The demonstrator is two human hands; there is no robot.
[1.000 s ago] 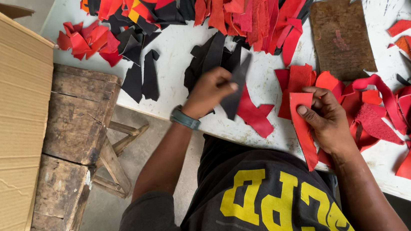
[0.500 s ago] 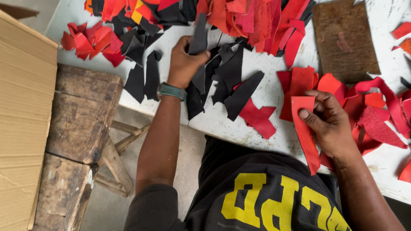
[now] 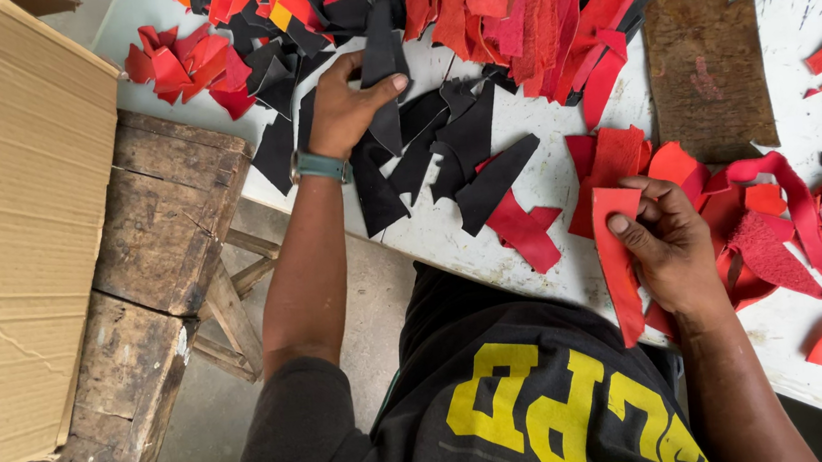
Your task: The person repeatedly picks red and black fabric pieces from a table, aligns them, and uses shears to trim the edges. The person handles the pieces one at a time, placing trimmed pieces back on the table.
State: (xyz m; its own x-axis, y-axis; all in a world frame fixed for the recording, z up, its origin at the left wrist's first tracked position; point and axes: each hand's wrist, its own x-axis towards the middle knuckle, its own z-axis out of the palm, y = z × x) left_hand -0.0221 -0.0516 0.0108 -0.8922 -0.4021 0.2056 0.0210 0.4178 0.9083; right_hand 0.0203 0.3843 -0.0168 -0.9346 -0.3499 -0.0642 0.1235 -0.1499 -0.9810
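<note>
- While you lean over the scuffed white worktable (image 3: 547,183), a large plain brown cardboard box (image 3: 10,239) stands at your left with its flap up, beside a worn grey wooden bench (image 3: 159,275).
- A flat brown rectangular board (image 3: 707,72) lies on the table's far right, with no label that can be made out.
- Your left hand (image 3: 344,107) is closed around a long black leather offcut (image 3: 381,73), thumb on top, at the near edge of the heaped red, orange and black scraps (image 3: 509,0).
- More black strips (image 3: 470,160) lie fanned just below that hand.
- Your right hand (image 3: 674,246) pinches a long red leather strip (image 3: 617,261), thumb pressed on its face, fingers curled behind; it hangs over the table's near edge, among other red scraps (image 3: 773,236).
- Compared with a second ago, your left hand has moved up from the black strips to the heap, while your right hand has kept its hold on the red strip.
</note>
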